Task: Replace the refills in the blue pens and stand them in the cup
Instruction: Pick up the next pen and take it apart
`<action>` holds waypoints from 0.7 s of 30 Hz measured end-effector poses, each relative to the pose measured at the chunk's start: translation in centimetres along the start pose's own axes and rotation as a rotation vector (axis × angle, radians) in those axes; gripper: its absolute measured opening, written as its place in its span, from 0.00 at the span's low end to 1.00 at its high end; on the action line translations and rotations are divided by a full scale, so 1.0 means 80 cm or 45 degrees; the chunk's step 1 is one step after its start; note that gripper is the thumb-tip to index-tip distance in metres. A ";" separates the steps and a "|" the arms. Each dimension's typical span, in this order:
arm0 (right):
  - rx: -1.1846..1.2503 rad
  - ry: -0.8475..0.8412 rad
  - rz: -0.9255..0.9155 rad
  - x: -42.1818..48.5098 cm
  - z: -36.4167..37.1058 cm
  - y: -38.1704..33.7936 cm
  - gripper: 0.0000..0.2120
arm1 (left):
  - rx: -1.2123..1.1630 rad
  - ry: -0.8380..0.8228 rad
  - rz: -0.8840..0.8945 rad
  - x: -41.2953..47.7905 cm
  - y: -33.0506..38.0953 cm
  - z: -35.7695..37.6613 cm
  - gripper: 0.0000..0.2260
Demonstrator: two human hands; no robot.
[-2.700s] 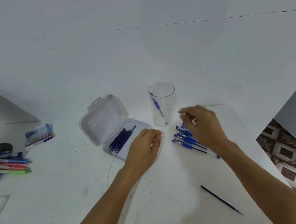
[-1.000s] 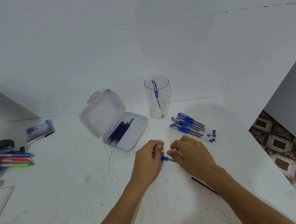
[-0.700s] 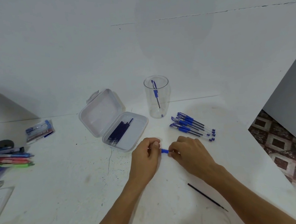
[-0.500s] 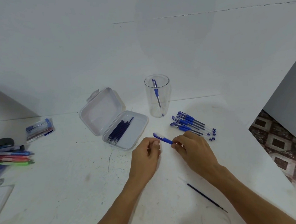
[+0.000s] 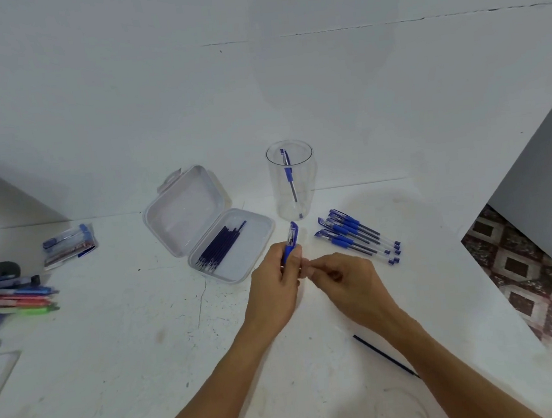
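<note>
Clasped in left hand [image 5: 276, 276] at frame centre: blue pen [image 5: 292, 241], capped end poking up past the fist. Pinching its lower end, fingertips of right hand [image 5: 345, 279], just right of centre. Above, clear cup [image 5: 294, 203] with a standing pen [image 5: 287, 174] inside. Right of cup, row of blue pens [image 5: 354, 235] lying flat; left of cup, open refill case [image 5: 183, 211]. Lower right, loose refill [image 5: 383, 355]. Probably light, stiff, smooth plastic; best held at the rubber sleeve, twisting gently.
</note>
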State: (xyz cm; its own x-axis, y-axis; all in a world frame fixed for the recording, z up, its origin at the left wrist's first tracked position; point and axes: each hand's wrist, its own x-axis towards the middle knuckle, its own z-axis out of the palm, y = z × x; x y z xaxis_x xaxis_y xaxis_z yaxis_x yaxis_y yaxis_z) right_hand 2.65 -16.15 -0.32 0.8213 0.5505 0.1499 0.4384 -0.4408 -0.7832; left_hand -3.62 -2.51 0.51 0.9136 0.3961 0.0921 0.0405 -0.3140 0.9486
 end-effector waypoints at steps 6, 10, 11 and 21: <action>0.470 0.001 0.252 0.010 -0.018 0.003 0.11 | 0.610 -0.141 0.269 -0.004 -0.019 -0.010 0.11; 0.467 -0.083 0.244 0.007 -0.016 0.012 0.11 | 0.740 -0.243 0.283 -0.010 -0.022 -0.007 0.17; 0.456 -0.093 0.241 0.006 -0.015 0.014 0.10 | 0.749 -0.253 0.279 -0.010 -0.021 -0.007 0.17; 0.429 -0.272 0.166 0.012 -0.026 0.012 0.09 | 1.101 -0.222 0.343 -0.008 -0.014 -0.018 0.19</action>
State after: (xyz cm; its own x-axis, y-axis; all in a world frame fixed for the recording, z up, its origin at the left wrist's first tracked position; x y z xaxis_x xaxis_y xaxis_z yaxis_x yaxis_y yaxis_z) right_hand 4.65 -17.52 0.35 0.7525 0.6554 -0.0643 0.1626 -0.2795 -0.9463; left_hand -4.83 -1.18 -0.22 0.9811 0.1027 0.1637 0.0419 -0.9399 0.3389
